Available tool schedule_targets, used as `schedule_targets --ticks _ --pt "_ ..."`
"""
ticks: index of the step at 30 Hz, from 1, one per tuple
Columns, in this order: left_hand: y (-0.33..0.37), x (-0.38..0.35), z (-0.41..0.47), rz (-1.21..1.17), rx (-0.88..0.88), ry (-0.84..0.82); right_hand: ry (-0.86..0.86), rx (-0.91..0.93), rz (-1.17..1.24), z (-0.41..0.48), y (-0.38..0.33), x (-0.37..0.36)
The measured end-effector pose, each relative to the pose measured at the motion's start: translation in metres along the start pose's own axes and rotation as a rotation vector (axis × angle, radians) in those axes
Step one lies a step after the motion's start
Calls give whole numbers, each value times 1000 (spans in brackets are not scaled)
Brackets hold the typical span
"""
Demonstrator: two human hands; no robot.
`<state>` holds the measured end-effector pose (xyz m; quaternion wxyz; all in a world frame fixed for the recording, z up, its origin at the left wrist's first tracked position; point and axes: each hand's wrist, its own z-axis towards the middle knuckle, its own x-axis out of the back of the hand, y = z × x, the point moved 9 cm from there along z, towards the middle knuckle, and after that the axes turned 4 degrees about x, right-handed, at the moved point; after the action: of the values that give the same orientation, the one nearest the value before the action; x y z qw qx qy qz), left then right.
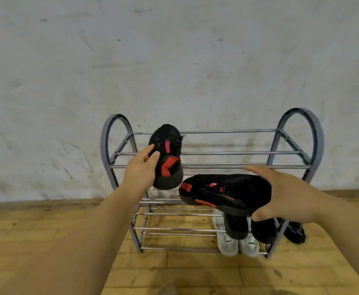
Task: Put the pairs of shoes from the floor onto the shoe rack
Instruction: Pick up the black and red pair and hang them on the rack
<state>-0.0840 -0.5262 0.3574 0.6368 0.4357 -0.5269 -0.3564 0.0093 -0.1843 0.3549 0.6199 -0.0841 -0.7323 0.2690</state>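
Observation:
A grey metal shoe rack (217, 166) with three tiers of bars stands against the wall. My left hand (141, 167) grips a black-and-red sneaker (168, 154), held toe up over the left part of the top tier. My right hand (289, 194) holds the matching black-and-red sneaker (225, 191) sideways in front of the rack's right half, thumb under the sole. A pair of black shoes (238, 227) sits on the middle tier at the right. A pair of white sneakers (237, 244) rests on the bottom tier.
Another dark shoe (294, 232) lies on the floor just right of the rack. The rack backs onto a scuffed white wall (174, 60). The floor (185, 271) is tan tile.

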Motion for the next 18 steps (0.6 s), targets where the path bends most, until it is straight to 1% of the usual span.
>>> schedule_targets --ticks 2,8,11,12,13,15,16,18 --pt "-6 4 6 5 4 17 -36 -1 -15 3 3 -5" --pt "-15 8 8 47 8 -56 -108 10 -48 8 0 -19" --pt "-5 6 -5 48 4 -95 -136 34 -57 10 -8 -26" --pt "-3 7 -9 60 -3 -87 -146 43 -59 9 -11 -28" --pt "-2 12 -12 120 -16 -42 -155 53 -64 8 -14 -30" --pt "13 28 -28 307 -85 78 -180 67 -75 4 -20 -35" --pt "25 34 -40 362 -166 121 -196 73 -83 2 -22 -36" --pt "55 37 -71 456 -416 140 -229 88 -98 -4 -27 -40"
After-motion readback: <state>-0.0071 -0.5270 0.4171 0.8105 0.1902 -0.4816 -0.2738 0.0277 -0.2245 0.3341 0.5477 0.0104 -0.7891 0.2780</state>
